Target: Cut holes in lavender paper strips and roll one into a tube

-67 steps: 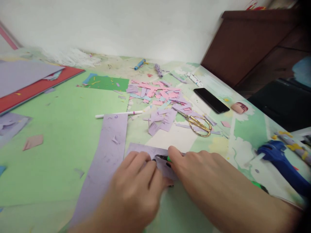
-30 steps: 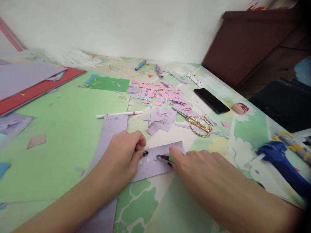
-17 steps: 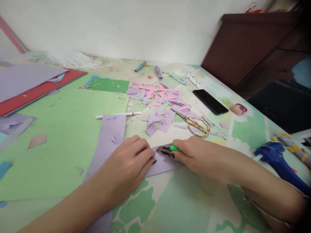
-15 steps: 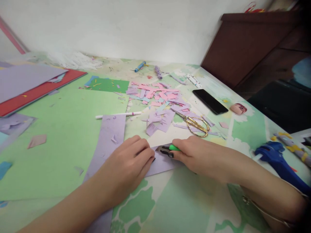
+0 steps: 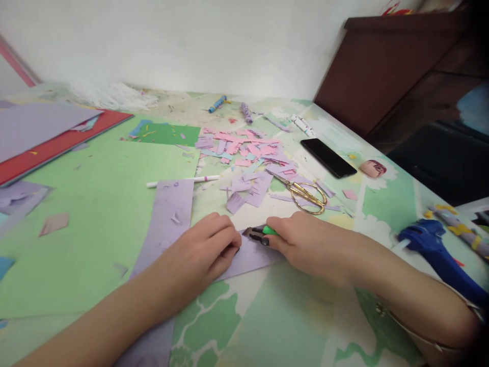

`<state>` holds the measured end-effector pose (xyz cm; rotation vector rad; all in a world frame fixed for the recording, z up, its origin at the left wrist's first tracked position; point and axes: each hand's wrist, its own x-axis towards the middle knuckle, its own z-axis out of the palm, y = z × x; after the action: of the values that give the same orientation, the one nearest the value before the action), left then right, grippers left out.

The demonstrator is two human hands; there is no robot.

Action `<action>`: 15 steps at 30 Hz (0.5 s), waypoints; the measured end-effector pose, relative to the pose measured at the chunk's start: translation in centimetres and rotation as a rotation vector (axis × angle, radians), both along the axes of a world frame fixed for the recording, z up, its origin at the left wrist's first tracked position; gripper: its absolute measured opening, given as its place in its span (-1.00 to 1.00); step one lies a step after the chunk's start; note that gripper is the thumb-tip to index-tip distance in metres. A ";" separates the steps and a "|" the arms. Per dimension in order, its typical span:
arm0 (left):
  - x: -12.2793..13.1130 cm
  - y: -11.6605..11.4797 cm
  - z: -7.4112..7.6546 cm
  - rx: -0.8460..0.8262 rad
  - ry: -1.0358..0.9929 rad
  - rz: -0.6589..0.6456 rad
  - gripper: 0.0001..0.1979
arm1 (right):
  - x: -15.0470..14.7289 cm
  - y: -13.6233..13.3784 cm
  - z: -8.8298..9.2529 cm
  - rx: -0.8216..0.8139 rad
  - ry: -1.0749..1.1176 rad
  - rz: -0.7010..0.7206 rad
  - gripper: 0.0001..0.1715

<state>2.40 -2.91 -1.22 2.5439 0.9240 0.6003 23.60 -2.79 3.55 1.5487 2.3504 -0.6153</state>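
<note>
In the head view, my right hand (image 5: 305, 244) gripped the knife (image 5: 270, 231), its blade near the far edge of a purple strip (image 5: 255, 255) on the tabletop (image 5: 290, 311) before me. My left hand (image 5: 208, 247) lay curled over the strip's left part, just beside the blade; I couldn't tell whether it pinched anything. Farther off, the green card (image 5: 191, 135) bore yellow bits (image 5: 145, 133), and the red board (image 5: 64, 141) carried a purple sheet (image 5: 42, 125).

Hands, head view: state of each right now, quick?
Left hand: fingers curled, resting on the purple paper piece; whether it grips cannot be told.
Right hand: closed, holding the green-and-black cutter.
</note>
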 end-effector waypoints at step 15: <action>-0.1 0.1 -0.2 -0.110 0.052 -0.006 -0.78 | -0.1 -0.1 0.0 0.024 -0.045 0.032 -0.61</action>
<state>2.30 -2.81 -1.41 2.4736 0.9403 0.4704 23.51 -2.89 3.58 1.5155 2.3529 -0.5419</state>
